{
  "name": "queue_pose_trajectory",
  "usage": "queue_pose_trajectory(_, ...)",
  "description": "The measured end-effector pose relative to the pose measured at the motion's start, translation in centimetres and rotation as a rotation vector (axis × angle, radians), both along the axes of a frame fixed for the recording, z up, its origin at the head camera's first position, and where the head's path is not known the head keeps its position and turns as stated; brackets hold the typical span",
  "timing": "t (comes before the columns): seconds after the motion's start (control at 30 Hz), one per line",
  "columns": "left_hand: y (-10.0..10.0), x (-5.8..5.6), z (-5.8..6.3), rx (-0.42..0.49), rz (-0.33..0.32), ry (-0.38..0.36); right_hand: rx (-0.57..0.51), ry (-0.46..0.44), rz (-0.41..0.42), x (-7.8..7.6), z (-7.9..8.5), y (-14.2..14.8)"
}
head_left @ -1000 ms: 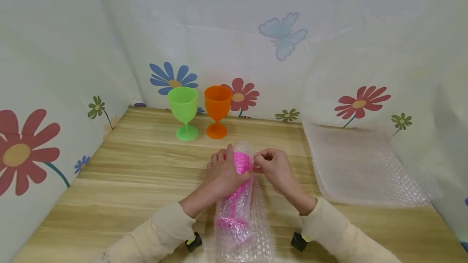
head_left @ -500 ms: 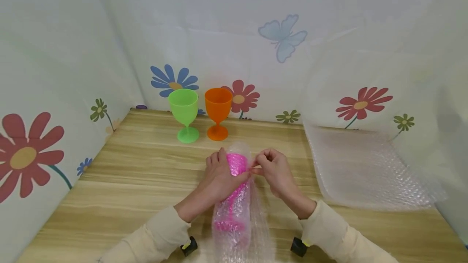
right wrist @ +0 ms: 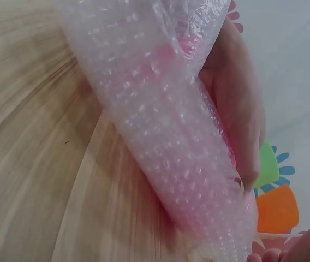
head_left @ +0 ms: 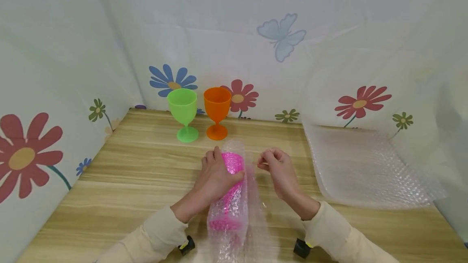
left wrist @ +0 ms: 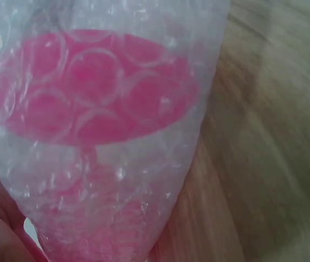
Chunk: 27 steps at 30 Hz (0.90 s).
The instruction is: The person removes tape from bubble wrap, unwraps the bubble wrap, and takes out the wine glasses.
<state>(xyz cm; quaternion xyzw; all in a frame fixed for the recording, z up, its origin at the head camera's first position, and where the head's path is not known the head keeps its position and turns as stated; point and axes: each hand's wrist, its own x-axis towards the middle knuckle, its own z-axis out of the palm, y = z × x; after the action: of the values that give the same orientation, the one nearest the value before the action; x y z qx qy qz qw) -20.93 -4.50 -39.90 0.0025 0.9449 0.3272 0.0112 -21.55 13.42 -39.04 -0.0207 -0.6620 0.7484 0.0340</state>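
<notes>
A bright pink goblet (head_left: 232, 161) lies wrapped in clear bubble wrap (head_left: 234, 238), its base toward the person. My left hand (head_left: 215, 177) grips the wrapped bowl from the left, thumb across its top. The goblet's round base (left wrist: 95, 87) shows through the bubbles in the left wrist view. Just right of the roll is my right hand (head_left: 280, 169), fingers curled and thumb meeting the index finger, fingertips close to the wrap's loose edge. I cannot tell whether a bit of clear film is between them. Only part of this hand enters the right wrist view.
A green goblet (head_left: 183, 106) and an orange goblet (head_left: 217, 106) stand upright at the back of the wooden table (head_left: 146, 165). Another sheet of bubble wrap (head_left: 362, 169) lies at the right. A flower-print cloth (head_left: 226, 23) encloses the back and sides.
The wrapped pink goblet and my left hand have shifted slightly left. My right hand, earlier pinching at the wrap's edge, has drawn a little to the right, leaving a visible gap.
</notes>
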Motion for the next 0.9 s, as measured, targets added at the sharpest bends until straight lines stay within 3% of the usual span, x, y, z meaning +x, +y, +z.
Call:
queue_pose_trajectory(0.43, 0.5, 0.1, -0.3, -0.042, 0.004, 0.035, 0.034, -0.075, -0.060, 1.6, -1.3, 3.5)
queue_pose_trajectory(0.53, 0.4, 0.2, -0.4, -0.044, 0.004, 0.036, 0.128, -0.111, -0.041, 2.6, -1.5, 3.9)
queue_pose_trajectory(0.63, 0.4, 0.2, -0.3, -0.029, -0.003, 0.046, 0.318, -0.116, 0.053, 3.7, -2.1, 4.1)
queue_pose_trajectory(0.77, 0.4, 0.7, -0.2, -0.019, -0.034, 0.102, 0.574, 0.078, 0.245, 4.3, -2.9, 3.9)
queue_pose_trajectory(0.9, 0.5, 1.6, -0.2, -0.085, -0.111, 0.200, 0.717, 0.323, 0.348, 4.6, -3.3, 3.2)
